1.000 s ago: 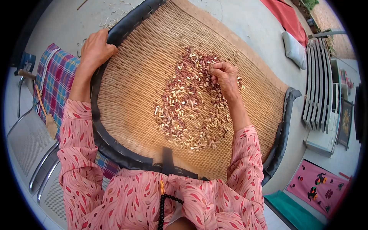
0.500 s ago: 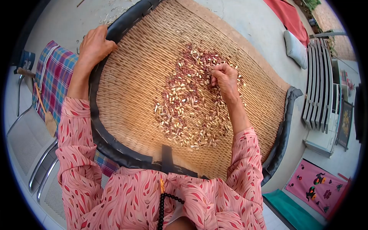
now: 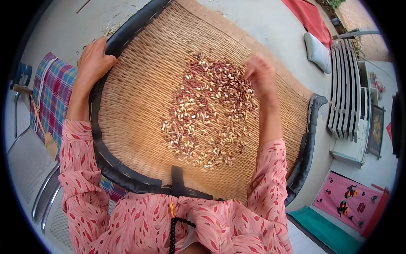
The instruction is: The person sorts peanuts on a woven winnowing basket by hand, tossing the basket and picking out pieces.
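From where I stand, I see the woven tray (image 3: 135, 84) spread before the person, its near edge up against their patterned pink shirt (image 3: 139, 220). The left hand (image 3: 96, 61) has its grip closed over the tray's black edging (image 3: 95, 114) at the far left, thumb lying on the inner side. Red and pale seeds (image 3: 203, 110) lie scattered in a loose patch around the tray's middle and a little right of it. The right hand (image 3: 260, 74) is over the weave at the upper right of that patch, too blurred for me to tell how narrow its grip is or whether it holds anything. To the left, a wooden paddle (image 3: 50, 146) leans against a plaid cloth (image 3: 63, 76) draped over a metal chair (image 3: 27, 163).
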The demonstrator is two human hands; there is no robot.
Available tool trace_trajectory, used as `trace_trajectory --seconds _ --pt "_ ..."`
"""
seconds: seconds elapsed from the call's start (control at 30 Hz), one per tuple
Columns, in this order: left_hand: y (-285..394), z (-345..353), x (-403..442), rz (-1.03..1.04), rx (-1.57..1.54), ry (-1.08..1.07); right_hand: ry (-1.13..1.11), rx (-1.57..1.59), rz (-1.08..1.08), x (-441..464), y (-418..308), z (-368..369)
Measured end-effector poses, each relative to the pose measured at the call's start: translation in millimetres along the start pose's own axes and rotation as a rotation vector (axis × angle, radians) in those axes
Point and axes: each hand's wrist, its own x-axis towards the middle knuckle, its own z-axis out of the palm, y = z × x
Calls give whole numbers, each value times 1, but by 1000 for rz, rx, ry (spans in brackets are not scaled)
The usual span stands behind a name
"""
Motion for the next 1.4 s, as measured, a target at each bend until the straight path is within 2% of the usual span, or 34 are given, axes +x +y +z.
trace_trajectory --seconds 0.07,0.17,0.27,0.37,0.47,0.57,0.67,0.7,0.77,0.8,0.83,0.87,0.93,1.03,1.13,1.23,1.33,1.4 --pt "0 -1 -3 11 -19 19 285 462 -251 31 -28 -24" --pt "1 0 -3 -18 12 2 275 -409 -128 45 5 -58" --pt "0 1 -3 -16 8 4 250 -977 -194 38 31 -50" --pt "0 -1 -5 -41 -31 -25 260 -1095 -327 38 39 -47" --pt "1 -3 -1 -32 -2 -67 204 -1149 -296 34 33 -42" --pt "7 -9 -2 -79 -2 -109 191 -1362 -498 43 41 -51" --pt "1 -3 -2 -31 -2 -70 132 -1060 -544 53 27 -60" --pt "1 -1 -3 -10 -14 -26 262 -542 -246 58 12 -63" --pt "2 0 -7 34 -37 59 381 -315 -316 69 1 -63" --pt "3 -1 -7 29 -22 36 442 -200 -350 69 -1 -63" --pt "4 -3 -6 23 -8 18 407 -445 -318 70 10 -59" --pt "5 -4 -4 14 3 3 339 -851 -386 73 22 -53" --pt "4 -4 1 -37 17 -73 214 -1088 -344 57 28 -37" --pt "3 -3 -3 -48 2 -78 265 -1299 -436 58 35 -24" --pt "2 -3 0 -32 -2 -75 198 -1439 -261 59 25 -13" --pt "2 -1 -2 0 -14 -10 216 -1534 -445 64 35 -20" --pt "6 -3 -3 -6 -14 5 186 -765 -412 75 29 -40" --pt "5 -2 -4 -19 -3 -12 265 342 -263 75 -15 -51"
